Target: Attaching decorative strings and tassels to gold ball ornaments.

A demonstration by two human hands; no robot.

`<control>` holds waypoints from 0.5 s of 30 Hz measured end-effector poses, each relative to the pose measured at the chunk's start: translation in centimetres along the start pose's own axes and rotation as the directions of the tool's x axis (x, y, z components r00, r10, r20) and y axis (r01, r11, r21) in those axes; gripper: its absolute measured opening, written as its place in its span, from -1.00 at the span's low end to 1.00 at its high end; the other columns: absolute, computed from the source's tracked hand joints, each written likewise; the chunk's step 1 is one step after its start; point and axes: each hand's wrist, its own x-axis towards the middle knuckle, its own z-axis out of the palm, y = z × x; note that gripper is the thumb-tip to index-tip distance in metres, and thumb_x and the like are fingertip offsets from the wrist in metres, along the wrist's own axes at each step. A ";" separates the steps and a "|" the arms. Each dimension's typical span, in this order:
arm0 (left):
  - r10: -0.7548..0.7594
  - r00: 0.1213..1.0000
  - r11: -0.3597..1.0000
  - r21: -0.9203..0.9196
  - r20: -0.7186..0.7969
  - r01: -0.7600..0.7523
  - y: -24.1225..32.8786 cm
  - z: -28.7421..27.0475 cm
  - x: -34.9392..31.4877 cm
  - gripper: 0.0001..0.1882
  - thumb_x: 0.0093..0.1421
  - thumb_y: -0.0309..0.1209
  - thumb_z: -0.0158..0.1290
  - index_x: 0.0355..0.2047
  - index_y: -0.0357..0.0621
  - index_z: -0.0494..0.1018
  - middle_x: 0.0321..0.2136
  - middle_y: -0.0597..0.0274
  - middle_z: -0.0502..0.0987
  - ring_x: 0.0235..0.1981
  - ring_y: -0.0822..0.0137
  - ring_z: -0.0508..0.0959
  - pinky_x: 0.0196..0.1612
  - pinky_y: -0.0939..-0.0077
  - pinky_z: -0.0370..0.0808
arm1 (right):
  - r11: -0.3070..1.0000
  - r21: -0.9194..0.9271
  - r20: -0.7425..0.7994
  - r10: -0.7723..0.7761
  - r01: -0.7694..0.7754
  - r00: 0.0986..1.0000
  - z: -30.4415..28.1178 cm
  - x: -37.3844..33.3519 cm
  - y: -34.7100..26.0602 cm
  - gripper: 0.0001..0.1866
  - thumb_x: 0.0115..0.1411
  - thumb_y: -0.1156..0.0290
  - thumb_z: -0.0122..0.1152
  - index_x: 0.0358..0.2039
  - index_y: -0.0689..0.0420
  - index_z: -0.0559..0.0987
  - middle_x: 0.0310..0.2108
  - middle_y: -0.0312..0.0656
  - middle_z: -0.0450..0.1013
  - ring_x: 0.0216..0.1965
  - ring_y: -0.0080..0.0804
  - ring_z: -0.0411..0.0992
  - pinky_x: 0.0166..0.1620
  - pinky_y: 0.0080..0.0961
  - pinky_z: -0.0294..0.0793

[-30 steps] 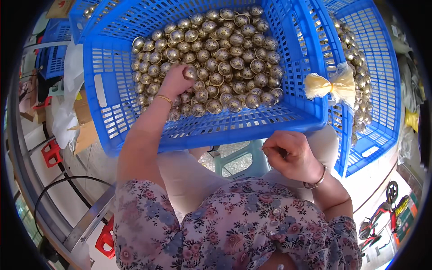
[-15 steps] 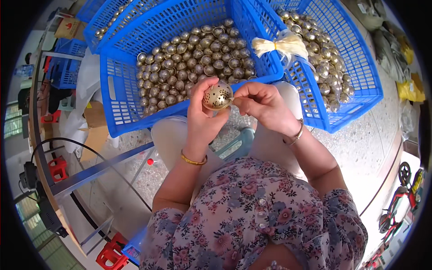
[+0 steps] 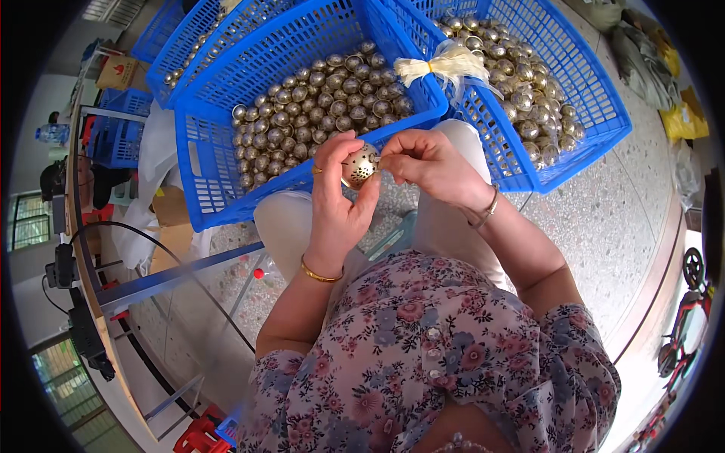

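A round gold-coloured metal ball (image 3: 358,167) with small cut-out patterns sits in my left hand (image 3: 336,208), held between thumb and fingers above my lap. My right hand (image 3: 436,170) pinches at the ball's right edge. A tiny pale bit shows at those fingertips, too small to name. Just beyond my hands stands a blue plastic crate (image 3: 193,162) with many similar metal balls (image 3: 302,113) heaped in it.
A second blue crate (image 3: 604,124) of metal balls (image 3: 529,98) stands at the right. A bundle of pale strips (image 3: 445,66) lies across the crates' rims. More blue crates (image 3: 162,72) are at the far left. A metal frame (image 3: 177,279) and black cable (image 3: 181,264) are at my left.
The ball has turned in my left hand, so a different cut-out pattern faces up. My right fingers stay pinched at its edge. The view has shifted slightly.
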 end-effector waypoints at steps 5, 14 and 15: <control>0.033 0.999 0.997 0.071 0.014 -0.034 0.6 -0.2 0.4 -0.61 -0.01 -0.58 0.07 -0.14 -0.18 0.28 -0.05 -0.04 0.30 -0.06 0.06 0.36 -0.06 0.33 0.33 | 0.999 -0.036 0.048 0.017 -0.015 0.999 -0.4 0.3 0.9 -0.92 0.13 0.50 0.09 -0.44 0.22 0.52 -0.55 -0.39 0.40 -0.54 -0.74 0.28 -0.49 -0.77 0.23; 0.058 0.996 0.990 0.125 0.061 -0.065 0.1 0.0 0.2 -0.61 -0.05 -0.59 0.08 -0.16 -0.21 0.30 -0.06 -0.02 0.31 -0.05 0.04 0.35 -0.03 0.29 0.31 | 0.984 0.123 0.071 0.118 -0.126 0.991 -0.9 0.7 0.9 -0.92 0.09 0.48 0.11 -0.45 0.22 0.52 -0.59 -0.39 0.37 -0.55 -0.72 0.25 -0.49 -0.75 0.21; 0.058 0.996 0.990 0.124 0.062 -0.065 0.1 0.1 0.3 -0.61 -0.05 -0.59 0.08 -0.16 -0.21 0.30 -0.06 -0.02 0.31 -0.05 0.04 0.35 -0.03 0.29 0.31 | 0.984 0.123 0.070 0.118 -0.126 0.991 -1.0 0.7 0.9 -0.92 0.09 0.48 0.11 -0.45 0.22 0.52 -0.59 -0.39 0.37 -0.55 -0.72 0.25 -0.49 -0.75 0.21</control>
